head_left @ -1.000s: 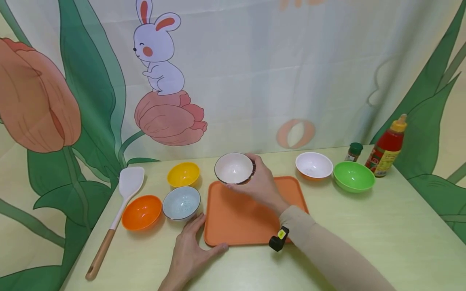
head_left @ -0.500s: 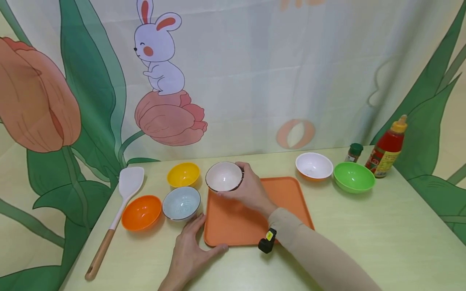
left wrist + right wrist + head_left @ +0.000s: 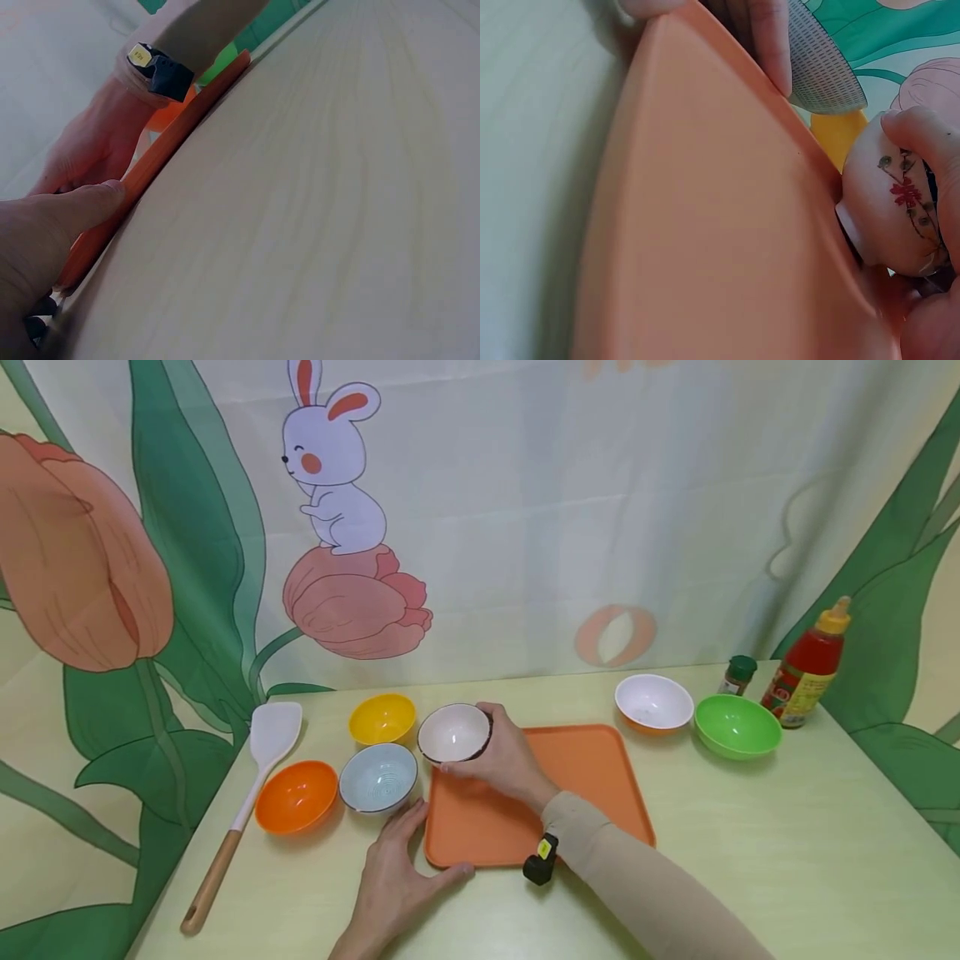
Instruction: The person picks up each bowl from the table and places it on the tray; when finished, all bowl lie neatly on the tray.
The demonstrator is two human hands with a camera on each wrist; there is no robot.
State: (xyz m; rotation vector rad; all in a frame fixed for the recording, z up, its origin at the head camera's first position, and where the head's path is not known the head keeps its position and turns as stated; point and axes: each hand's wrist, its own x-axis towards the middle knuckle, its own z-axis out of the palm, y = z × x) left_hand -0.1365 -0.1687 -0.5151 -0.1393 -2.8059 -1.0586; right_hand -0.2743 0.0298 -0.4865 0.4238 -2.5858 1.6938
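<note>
A white bowl with a dark rim, floral sprig outside, is gripped by my right hand, thumb and fingers at its right side. It sits over the back left corner of an orange tray; whether its base rests on the rim I cannot tell. My left hand spans the tray's front left corner, thumb along the front edge and fingers, fairly straight, against the left side. Close by those fingers stands a pale blue bowl, and behind it a yellow bowl.
Farther left are an orange bowl and a white spatula with a wooden handle. On the right stand a white bowl with orange outside, a green bowl, a green-capped jar and a red sauce bottle.
My right hand has carried the white bowl leftward and slightly nearer, to beside the blue and yellow bowls. The tray's right side has swung slightly; my left hand keeps its place at the corner.
</note>
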